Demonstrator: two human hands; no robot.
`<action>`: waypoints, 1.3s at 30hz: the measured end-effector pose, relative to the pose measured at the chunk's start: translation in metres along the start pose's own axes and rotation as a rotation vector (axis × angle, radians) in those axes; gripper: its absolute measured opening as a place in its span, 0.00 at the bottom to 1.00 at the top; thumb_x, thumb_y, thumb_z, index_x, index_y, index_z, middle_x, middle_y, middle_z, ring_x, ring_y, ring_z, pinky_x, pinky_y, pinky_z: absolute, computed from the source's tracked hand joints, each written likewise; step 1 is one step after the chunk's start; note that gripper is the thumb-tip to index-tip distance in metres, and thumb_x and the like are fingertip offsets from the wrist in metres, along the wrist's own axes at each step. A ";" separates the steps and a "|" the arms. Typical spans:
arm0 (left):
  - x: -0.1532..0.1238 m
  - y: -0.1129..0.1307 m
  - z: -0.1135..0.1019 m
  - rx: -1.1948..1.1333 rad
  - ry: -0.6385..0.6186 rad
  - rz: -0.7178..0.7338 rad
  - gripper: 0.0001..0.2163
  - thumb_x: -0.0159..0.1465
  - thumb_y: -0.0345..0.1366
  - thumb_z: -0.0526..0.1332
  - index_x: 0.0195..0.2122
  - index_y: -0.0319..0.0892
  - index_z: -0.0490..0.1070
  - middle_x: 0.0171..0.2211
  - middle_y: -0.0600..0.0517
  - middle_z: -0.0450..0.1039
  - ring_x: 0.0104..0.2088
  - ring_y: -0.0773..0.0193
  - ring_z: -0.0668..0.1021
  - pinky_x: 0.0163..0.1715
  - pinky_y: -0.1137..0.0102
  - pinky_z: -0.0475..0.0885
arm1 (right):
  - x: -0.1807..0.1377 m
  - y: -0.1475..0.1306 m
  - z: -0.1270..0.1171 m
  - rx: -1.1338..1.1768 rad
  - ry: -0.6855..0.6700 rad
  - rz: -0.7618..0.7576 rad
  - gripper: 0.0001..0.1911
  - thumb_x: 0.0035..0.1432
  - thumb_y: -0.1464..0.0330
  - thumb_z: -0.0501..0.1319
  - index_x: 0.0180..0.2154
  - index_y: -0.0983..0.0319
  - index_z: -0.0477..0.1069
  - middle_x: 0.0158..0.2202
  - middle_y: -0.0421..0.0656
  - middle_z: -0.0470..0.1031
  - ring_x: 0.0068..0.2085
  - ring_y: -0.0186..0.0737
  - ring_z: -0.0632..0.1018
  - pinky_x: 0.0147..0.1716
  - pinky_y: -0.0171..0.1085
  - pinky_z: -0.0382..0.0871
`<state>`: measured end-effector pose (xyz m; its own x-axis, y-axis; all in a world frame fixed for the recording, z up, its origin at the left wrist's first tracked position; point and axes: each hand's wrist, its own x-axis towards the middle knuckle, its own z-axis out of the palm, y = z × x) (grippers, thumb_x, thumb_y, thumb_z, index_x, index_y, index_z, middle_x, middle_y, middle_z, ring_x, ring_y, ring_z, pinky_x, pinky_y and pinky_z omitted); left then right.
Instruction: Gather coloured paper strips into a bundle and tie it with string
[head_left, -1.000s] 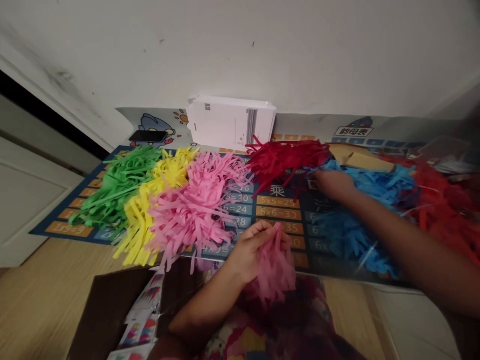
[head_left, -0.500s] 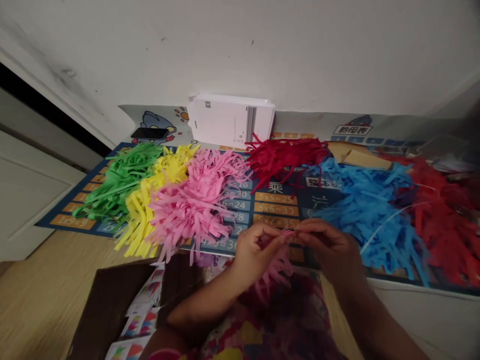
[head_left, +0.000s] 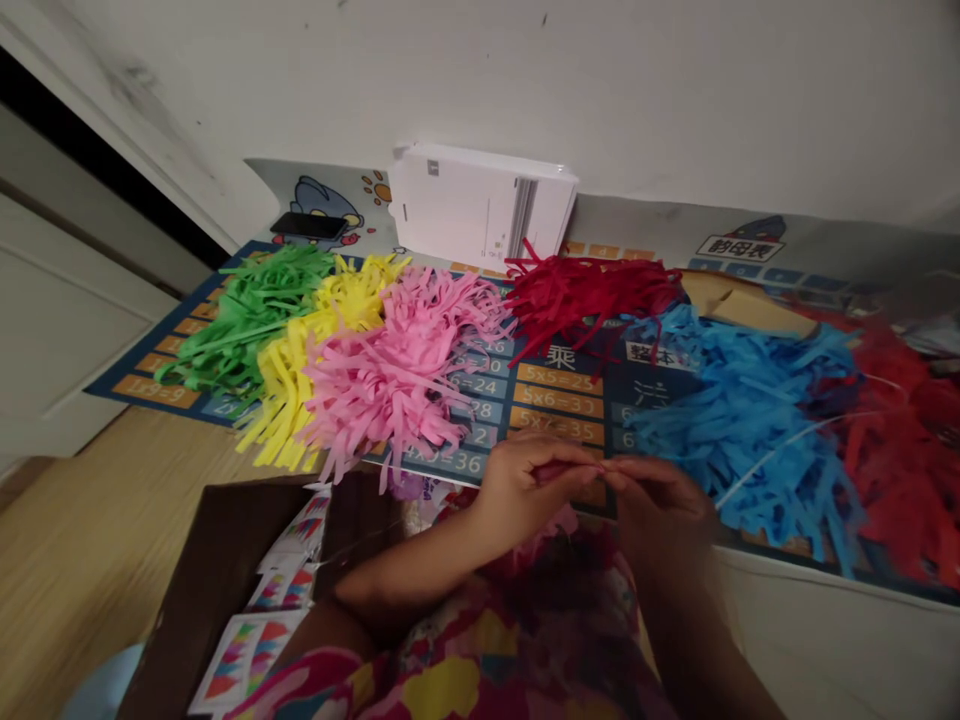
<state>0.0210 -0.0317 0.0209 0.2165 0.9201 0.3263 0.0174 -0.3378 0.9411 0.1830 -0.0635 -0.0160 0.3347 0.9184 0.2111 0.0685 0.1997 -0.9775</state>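
Observation:
My left hand (head_left: 525, 488) and my right hand (head_left: 664, 500) meet fingertip to fingertip over the table's front edge, both closed in a pinch. Between them is the top of a pink paper tassel (head_left: 553, 528), whose fringe hangs down partly hidden behind my left hand and wrist. The exact spot under the fingertips is too small to make out. To the left of my hands lies a heap of pink fringed paper tassels (head_left: 397, 370). Blue tassels (head_left: 757, 420) are piled just beyond my right hand.
Yellow tassels (head_left: 289, 390), green tassels (head_left: 247, 315), dark red tassels (head_left: 592, 295) and red tassels (head_left: 904, 450) lie along the printed mat (head_left: 555, 425). A white box (head_left: 480, 205) leans on the wall near a phone (head_left: 311, 227). An open brown box (head_left: 195, 560) holds printed packets (head_left: 251, 655).
The view has shifted, so the table sits a little higher on its left. My hands stay pinched together; less of the hanging pink fringe shows beneath them.

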 end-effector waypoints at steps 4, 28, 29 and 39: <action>0.001 -0.004 0.003 0.160 0.046 0.132 0.03 0.63 0.32 0.67 0.32 0.42 0.79 0.30 0.50 0.83 0.33 0.61 0.83 0.41 0.66 0.73 | -0.005 0.001 0.002 -0.069 0.039 -0.024 0.04 0.52 0.68 0.72 0.32 0.58 0.81 0.32 0.42 0.82 0.34 0.39 0.82 0.35 0.38 0.77; 0.001 -0.018 0.002 0.256 -0.033 0.344 0.04 0.68 0.34 0.62 0.40 0.42 0.77 0.34 0.50 0.83 0.38 0.63 0.83 0.48 0.66 0.72 | -0.002 -0.005 -0.009 -0.205 0.000 -0.008 0.04 0.53 0.65 0.71 0.33 0.58 0.81 0.33 0.42 0.82 0.34 0.41 0.82 0.34 0.37 0.77; 0.001 -0.018 0.002 0.263 -0.012 0.317 0.04 0.68 0.34 0.63 0.39 0.42 0.77 0.33 0.51 0.83 0.37 0.63 0.83 0.48 0.66 0.72 | -0.002 -0.004 -0.009 -0.198 -0.015 -0.020 0.04 0.54 0.66 0.71 0.33 0.57 0.81 0.33 0.42 0.82 0.34 0.41 0.82 0.34 0.38 0.77; 0.002 -0.016 -0.004 0.216 -0.115 0.263 0.05 0.67 0.37 0.65 0.40 0.43 0.77 0.35 0.51 0.84 0.37 0.64 0.84 0.53 0.65 0.72 | 0.011 -0.003 -0.017 -0.134 -0.197 -0.090 0.05 0.55 0.70 0.70 0.35 0.54 0.81 0.34 0.40 0.81 0.37 0.39 0.81 0.37 0.37 0.77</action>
<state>0.0174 -0.0232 0.0068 0.3493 0.7721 0.5308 0.1494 -0.6051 0.7820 0.2023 -0.0601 -0.0109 0.1329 0.9503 0.2815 0.2183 0.2490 -0.9436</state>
